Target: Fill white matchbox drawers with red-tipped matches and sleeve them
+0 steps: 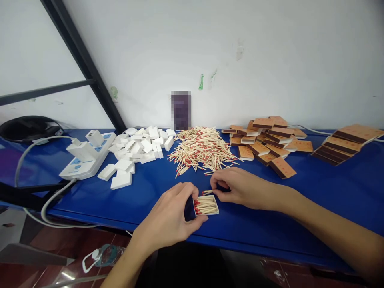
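My left hand (172,214) grips a small white matchbox tray (207,206) partly filled with red-tipped matches, holding it by its left end on the blue table (330,192). My right hand (237,186) is curled just right of the tray, its fingertips pinching a few matches (207,192) at the tray's upper edge. A large loose pile of matches (202,150) lies just beyond both hands.
A heap of empty white trays (138,150) lies to the left, beside a white power strip (85,158) with cables. Orange matchbox sleeves (267,142) are piled to the right, with a stacked row (345,144) at the far right. A plastic bottle (103,256) lies on the floor.
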`<state>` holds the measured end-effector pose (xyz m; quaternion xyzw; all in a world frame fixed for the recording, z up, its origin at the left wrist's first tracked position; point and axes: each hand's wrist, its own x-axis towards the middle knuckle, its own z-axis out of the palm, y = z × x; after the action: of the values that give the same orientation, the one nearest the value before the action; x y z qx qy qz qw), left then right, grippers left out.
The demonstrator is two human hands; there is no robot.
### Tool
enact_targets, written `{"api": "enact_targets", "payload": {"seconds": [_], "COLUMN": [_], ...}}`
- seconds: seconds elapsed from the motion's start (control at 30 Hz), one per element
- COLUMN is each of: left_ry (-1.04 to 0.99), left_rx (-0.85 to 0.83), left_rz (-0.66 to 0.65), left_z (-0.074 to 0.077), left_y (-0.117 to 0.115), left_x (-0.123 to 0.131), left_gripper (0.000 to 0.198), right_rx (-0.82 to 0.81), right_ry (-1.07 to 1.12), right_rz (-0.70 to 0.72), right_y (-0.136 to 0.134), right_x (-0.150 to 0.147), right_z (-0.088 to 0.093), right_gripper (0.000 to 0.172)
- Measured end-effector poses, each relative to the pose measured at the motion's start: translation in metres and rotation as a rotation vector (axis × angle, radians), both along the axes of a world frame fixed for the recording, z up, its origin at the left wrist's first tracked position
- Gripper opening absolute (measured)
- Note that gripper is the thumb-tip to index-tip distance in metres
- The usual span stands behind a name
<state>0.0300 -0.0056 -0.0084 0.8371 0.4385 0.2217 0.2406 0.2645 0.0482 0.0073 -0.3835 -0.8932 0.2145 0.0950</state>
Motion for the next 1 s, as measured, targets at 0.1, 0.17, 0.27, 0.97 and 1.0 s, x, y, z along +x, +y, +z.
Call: {"api": "enact_targets", "payload": {"seconds": [0.1, 0.17, 0.27, 0.97, 1.0], "left_ry": [-0.026, -0.041, -0.06, -0.073, -0.071], "left_rx": [-0.02, -0.024, -0.013, 0.033, 0.033], "left_rz": [0.026, 0.038, 0.029, -0.049, -0.048], "left_z": [-0.002, -0.003, -0.003, 0.0, 0.0], "left_y": [0.001, 0.001, 0.0, 0.002, 0.002], "left_x": [0.0, 0.0, 0.0, 0.0, 0.0], "left_gripper": [0.03, 0.033, 0.035, 0.014, 0.014], "right_rx": [0.017, 0.011, -0.028, 0.055, 0.075], "right_ry": [0.05, 0.089, 0.126, 0.006, -0.002], "right_rz": [-0.031, -0.029, 0.026, 0.049, 0.037], "right_y": [-0.001, -0.005, -0.013, 0.006, 0.007], "right_x": [-0.001, -0.003, -0.01, 0.006, 0.007], "right_z": [0.005, 0.008, 0.005, -0.005, -0.005], "right_gripper": [0.008, 0.008, 0.006, 0.013, 0.013]}}
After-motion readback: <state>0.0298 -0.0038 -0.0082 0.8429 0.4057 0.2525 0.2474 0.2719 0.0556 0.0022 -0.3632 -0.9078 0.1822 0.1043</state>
